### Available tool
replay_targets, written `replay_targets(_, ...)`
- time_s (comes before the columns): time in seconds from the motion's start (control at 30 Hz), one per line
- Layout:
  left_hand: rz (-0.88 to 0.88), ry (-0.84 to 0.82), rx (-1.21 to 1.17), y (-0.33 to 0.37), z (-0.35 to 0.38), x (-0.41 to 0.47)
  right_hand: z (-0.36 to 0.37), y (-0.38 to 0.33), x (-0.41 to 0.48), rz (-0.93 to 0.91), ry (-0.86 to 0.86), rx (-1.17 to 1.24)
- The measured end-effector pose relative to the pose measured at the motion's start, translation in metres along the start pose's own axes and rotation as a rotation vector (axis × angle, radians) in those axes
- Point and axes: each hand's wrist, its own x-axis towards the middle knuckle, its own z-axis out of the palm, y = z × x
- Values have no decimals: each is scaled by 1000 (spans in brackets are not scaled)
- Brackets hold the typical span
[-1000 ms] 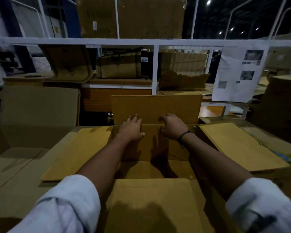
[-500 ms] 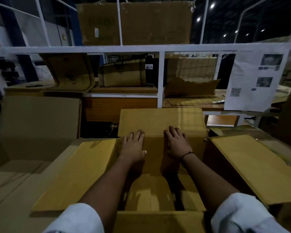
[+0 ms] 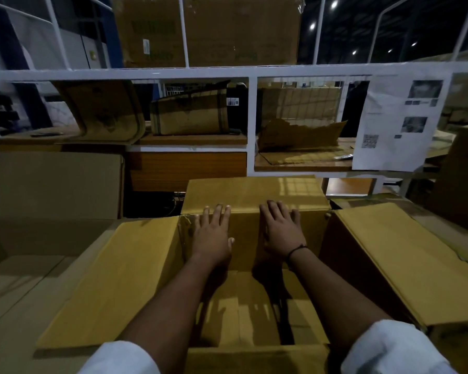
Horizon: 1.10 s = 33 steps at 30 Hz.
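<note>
The carton point(image 3: 243, 314) stands open and empty, with the left hand point(image 3: 212, 236) and right hand point(image 3: 283, 233) pressing flat-fingered at its far flap point(image 3: 254, 191) — nothing packed yet.

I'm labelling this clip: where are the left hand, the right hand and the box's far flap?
left hand point(image 3: 212, 236): head view, back of the hand.
right hand point(image 3: 283, 233): head view, back of the hand.
far flap point(image 3: 254, 191): head view, bare middle of the flap.

Wording on printed sheet point(image 3: 389, 147) unreadably small, near flap of open box point(image 3: 245, 238) cut by bottom edge
</note>
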Motion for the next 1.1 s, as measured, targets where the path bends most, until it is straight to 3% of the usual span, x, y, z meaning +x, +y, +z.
replay_targets(0.5, -31, -22, 60, 5, -11, -15, -11, -5, -13, 10, -11, -56)
replay_targets(0.8, 9, -247, 12, 2, -23, 1, -18, 7, 2, 24, -266, 6)
replay_targets(1.0, 16, -324, -213, 23, -71, -35, -68, 1, -34, -26, -217, 137)
replay_targets(1.1, 37, -280, -276, 34, -78, -73, -79, -10, -66, -61, -131, 183)
